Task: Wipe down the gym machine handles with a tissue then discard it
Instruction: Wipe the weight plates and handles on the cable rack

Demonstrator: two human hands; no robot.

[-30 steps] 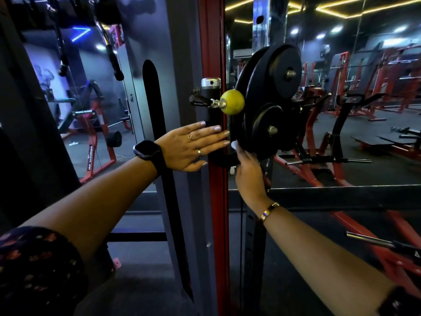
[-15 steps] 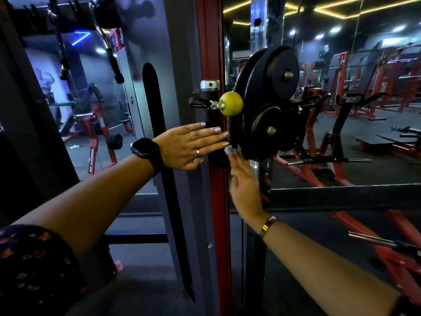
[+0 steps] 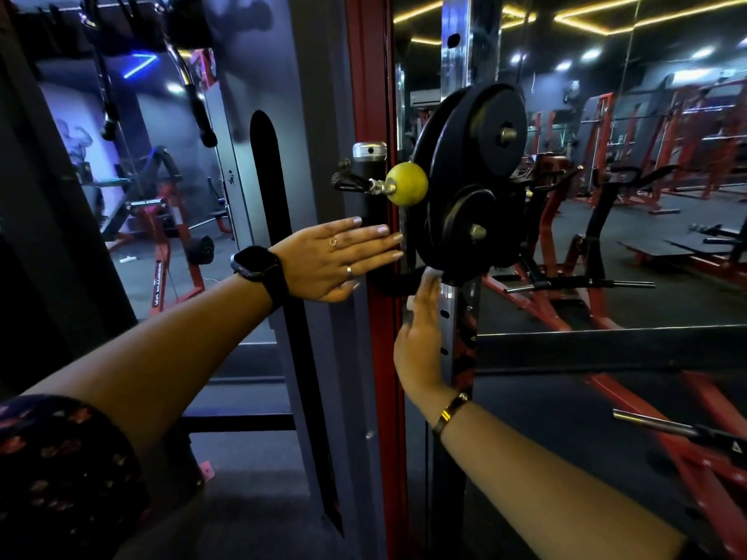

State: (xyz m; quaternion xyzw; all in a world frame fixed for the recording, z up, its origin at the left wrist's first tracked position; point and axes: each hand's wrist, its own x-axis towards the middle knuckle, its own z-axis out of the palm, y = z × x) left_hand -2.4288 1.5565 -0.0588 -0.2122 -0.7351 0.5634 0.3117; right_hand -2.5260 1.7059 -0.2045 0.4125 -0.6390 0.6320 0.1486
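Left hand (image 3: pixel 331 260): held flat, fingers straight.
Right hand (image 3: pixel 420 337): laid flat on silver post (image 3: pixel 450 333).
Room: dark; red machines (image 3: pixel 687 147) seen far right.

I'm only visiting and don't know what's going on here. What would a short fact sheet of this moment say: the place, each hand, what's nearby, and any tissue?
Place: gym, at a machine with a red post
Left hand: flat, fingers straight, reaching toward the post, below a yellow ball
Right hand: fingers straight, pointing up along a silver upright, tips at a black curved handle
Nearby: black weight plates
Wrists: watch on left, bracelet on right
Tissue: none plainly visible
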